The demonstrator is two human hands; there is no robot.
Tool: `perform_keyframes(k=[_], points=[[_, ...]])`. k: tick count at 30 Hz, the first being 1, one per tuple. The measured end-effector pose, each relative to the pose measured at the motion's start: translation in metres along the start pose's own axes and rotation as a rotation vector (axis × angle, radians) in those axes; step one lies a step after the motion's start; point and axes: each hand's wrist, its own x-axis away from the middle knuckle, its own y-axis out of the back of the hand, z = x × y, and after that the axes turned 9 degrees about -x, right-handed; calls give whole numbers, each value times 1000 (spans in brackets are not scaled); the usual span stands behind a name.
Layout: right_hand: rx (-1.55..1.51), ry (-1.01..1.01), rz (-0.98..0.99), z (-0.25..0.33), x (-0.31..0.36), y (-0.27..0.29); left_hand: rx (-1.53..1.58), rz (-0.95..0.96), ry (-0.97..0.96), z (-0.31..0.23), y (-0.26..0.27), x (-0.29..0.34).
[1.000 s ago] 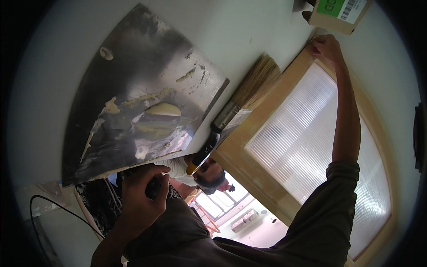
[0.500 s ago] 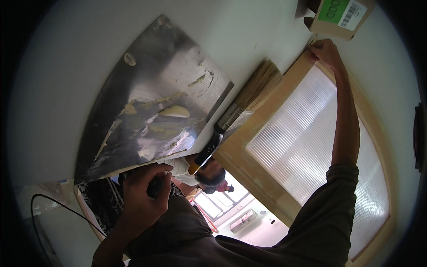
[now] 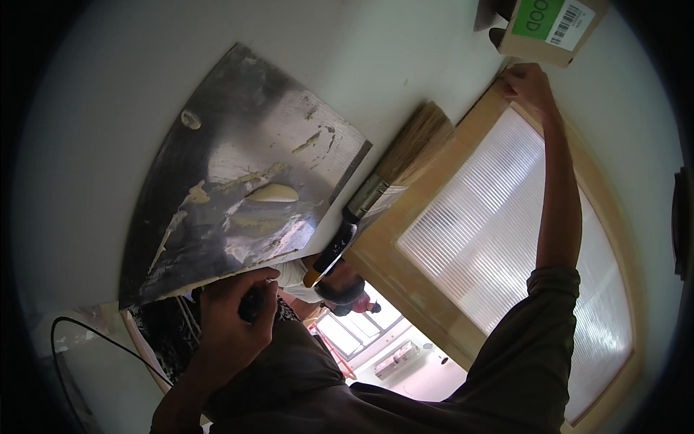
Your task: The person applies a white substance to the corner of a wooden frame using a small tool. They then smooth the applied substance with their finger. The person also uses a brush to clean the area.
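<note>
My left hand (image 3: 238, 311) is closed around a black handle-like piece (image 3: 252, 304), just under the lower edge of a metal plate (image 3: 249, 108). Whether the piece joins the plate is hidden. Pale putty (image 3: 272, 193) lies in a lump and in smears across the plate. A flat paintbrush (image 3: 419, 141) with a dark handle slants close to the plate's right side, its bristles pointing up and right. Far up on the right, my right hand (image 3: 530, 88) has its fingers curled at the top corner of a wooden frame (image 3: 444, 307). What they grip there is hidden.
A ribbed translucent pane (image 3: 499, 224) fills the wooden frame. Above my right hand is a cardboard box (image 3: 560, 29) with a green label. Another person (image 3: 338, 286) is below the brush, with a bright window (image 3: 354, 329) beyond. A black cable (image 3: 94, 323) loops at the lower left.
The metal plate has shifted left and its top corner has dropped a little. The brush has moved slightly left. Both my hands stay nearly where they were.
</note>
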Motion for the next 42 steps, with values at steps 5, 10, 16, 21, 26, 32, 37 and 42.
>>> perform_keyframes(k=[5, 10, 16, 21, 26, 32, 37, 42], points=[[10, 0, 9, -4, 2, -8, 38, 19, 12, 1, 2, -3], [-1, 25, 28, 2, 17, -14, 43, 20, 8, -6, 2, -5], [-58, 65, -77, -1, 25, -3, 59, 15, 4, -7, 0, -5], [179, 130, -150, 3, 12, 1, 49, 12, 3, -5, 0, -3], [359, 179, -220, -7, -3, 1, 49, 4, -24, -4, 2, 2], [230, 97, -327, -15, 0, -2, 31, 201, -123, -64, 11, 25], [-76, -113, -840, 16, 47, -44, -709, -290, -641, -137, 17, -7], [-771, -28, -1145, 132, 168, -112, -1238, -471, -666, -161, 33, -81]])
